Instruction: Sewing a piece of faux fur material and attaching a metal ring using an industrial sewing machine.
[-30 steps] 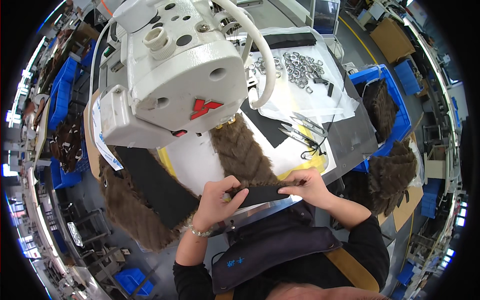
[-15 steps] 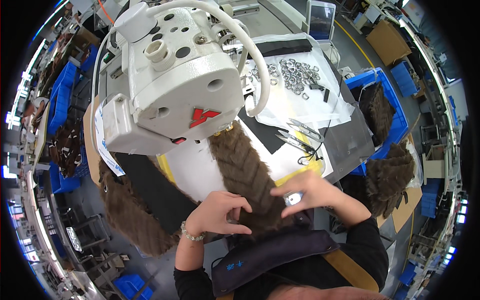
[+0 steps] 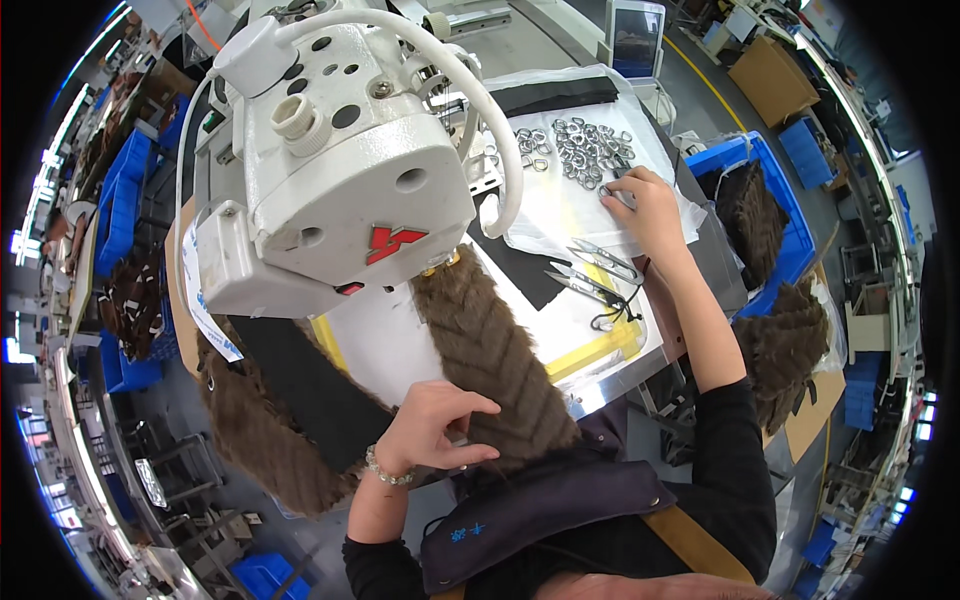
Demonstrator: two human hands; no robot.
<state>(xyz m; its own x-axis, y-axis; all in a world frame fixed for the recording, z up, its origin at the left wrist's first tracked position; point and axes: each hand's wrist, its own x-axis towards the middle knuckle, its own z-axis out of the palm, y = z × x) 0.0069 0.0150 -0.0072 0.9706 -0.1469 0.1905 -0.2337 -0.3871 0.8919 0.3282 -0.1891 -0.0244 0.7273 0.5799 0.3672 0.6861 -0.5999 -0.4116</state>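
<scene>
My left hand is at the left edge of a long brown fur strip with a chevron pattern. Its thumb and forefinger are spread apart, with nothing between them. The strip runs from under the white sewing machine head down toward my apron. My right hand is stretched to the far right, at the near edge of a pile of metal D-rings on white sheeting. Its thumb and forefinger are bent together at a D-ring lying apart from the pile.
Two pairs of thread snips lie right of the strip. A black fabric band and more brown fur hang at the left. A blue bin with fur stands right of the table. A small screen stands at the back.
My right hand has left the near end of the fur strip and moved far and right to the D-rings. My left hand stays almost where it was.
</scene>
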